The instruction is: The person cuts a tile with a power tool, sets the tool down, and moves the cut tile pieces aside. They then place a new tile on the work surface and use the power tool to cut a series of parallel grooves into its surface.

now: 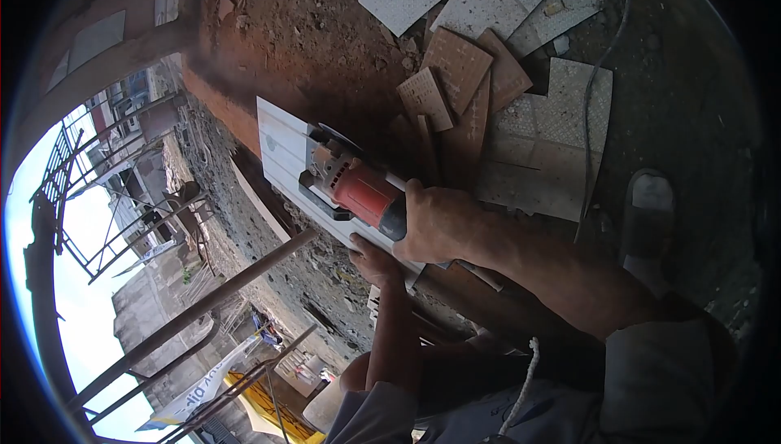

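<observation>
Gripping grinder (366, 196) in right hand (443, 224), holding white tile (294, 165), 10 o'clock of centre, with left hand (377, 265). Probably mid-cut, throwing dust (240, 74); likely calling next for steady feed, firm hold.

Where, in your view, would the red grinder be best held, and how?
The red grinder is probably best gripped around its dark rear end, from the wearer's side, as the right hand does: its body is long and narrow, and the disc sits at the opposite end.
</observation>
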A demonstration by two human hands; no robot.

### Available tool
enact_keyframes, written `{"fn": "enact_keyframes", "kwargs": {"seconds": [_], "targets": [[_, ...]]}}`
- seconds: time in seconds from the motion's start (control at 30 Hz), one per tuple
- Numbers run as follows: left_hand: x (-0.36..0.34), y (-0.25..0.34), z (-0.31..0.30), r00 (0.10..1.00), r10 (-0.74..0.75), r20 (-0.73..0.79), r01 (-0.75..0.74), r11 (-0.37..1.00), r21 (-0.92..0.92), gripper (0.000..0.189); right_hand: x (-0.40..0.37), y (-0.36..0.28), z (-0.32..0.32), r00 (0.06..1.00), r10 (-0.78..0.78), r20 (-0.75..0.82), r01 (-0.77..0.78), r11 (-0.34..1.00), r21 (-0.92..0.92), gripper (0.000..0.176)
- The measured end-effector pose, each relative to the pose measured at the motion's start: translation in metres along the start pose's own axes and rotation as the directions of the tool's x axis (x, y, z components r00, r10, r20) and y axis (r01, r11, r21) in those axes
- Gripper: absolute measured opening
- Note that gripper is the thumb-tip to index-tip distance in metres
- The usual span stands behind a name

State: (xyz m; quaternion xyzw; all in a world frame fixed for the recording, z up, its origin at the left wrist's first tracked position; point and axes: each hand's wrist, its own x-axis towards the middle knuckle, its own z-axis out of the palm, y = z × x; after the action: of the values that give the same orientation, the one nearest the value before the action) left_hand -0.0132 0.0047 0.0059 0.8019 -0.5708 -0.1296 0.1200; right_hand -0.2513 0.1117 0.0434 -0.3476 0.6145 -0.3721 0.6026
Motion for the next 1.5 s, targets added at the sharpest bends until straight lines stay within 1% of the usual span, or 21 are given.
{"fn": "enact_keyframes", "kwargs": {"seconds": [0.27, 0.37, 0.43, 0.67, 0.73, 0.83, 0.97, 1.03, 1.23, 1.47, 1.5], "targets": [[0.003, -0.003, 0.002, 1.000, 0.016, 0.011, -0.015, 0.999, -0.045, 0.081, -0.004, 0.004, 0.001, 1.000, -0.006, -0.004, 0.006, 1.000, -0.002, 0.067], [0.002, -0.003, 0.003, 1.000, 0.008, -0.006, -0.008, 0.999, -0.040, 0.080, -0.005, 0.005, 0.003, 1.000, 0.010, -0.004, -0.010, 1.000, -0.001, 0.068], [0.005, -0.006, 0.004, 1.000, 0.012, -0.002, -0.012, 0.995, -0.097, 0.079, -0.006, 0.006, 0.003, 1.000, 0.008, 0.002, -0.008, 1.000, -0.001, 0.068], [0.000, 0.000, 0.003, 1.000, -0.005, -0.017, 0.004, 0.998, -0.065, 0.080, -0.011, 0.008, 0.003, 1.000, 0.008, 0.005, -0.008, 1.000, -0.006, 0.069], [-0.001, 0.002, 0.003, 0.999, -0.019, -0.043, 0.019, 1.000, -0.006, 0.080, -0.014, 0.006, -0.001, 1.000, 0.001, 0.015, -0.001, 1.000, 0.006, 0.069], [-0.002, 0.002, 0.002, 1.000, 0.001, -0.019, -0.002, 1.000, -0.027, 0.081, -0.023, -0.003, -0.014, 0.998, 0.011, 0.058, -0.012, 0.999, 0.031, 0.069], [-0.002, 0.002, 0.002, 1.000, -0.017, -0.025, 0.017, 1.000, -0.019, 0.082, -0.022, 0.002, -0.008, 0.999, 0.006, 0.050, -0.007, 0.999, 0.032, 0.069], [-0.004, 0.005, 0.002, 1.000, -0.019, -0.006, 0.019, 0.999, -0.046, 0.083, -0.020, 0.005, -0.004, 1.000, 0.005, 0.017, -0.005, 1.000, 0.010, 0.069], [-0.004, 0.004, 0.002, 1.000, -0.013, -0.022, 0.013, 1.000, -0.001, 0.083, -0.029, 0.001, -0.011, 0.999, 0.024, 0.036, -0.026, 0.999, 0.044, 0.070], [-0.004, 0.005, 0.002, 1.000, -0.005, -0.024, 0.005, 1.000, -0.010, 0.084, -0.031, 0.006, -0.007, 0.999, 0.021, 0.030, -0.022, 0.999, 0.045, 0.069], [-0.004, 0.005, 0.002, 1.000, -0.012, -0.021, 0.012, 1.000, -0.014, 0.084, -0.029, 0.008, -0.003, 1.000, 0.012, 0.008, -0.012, 0.999, 0.033, 0.069]]}}
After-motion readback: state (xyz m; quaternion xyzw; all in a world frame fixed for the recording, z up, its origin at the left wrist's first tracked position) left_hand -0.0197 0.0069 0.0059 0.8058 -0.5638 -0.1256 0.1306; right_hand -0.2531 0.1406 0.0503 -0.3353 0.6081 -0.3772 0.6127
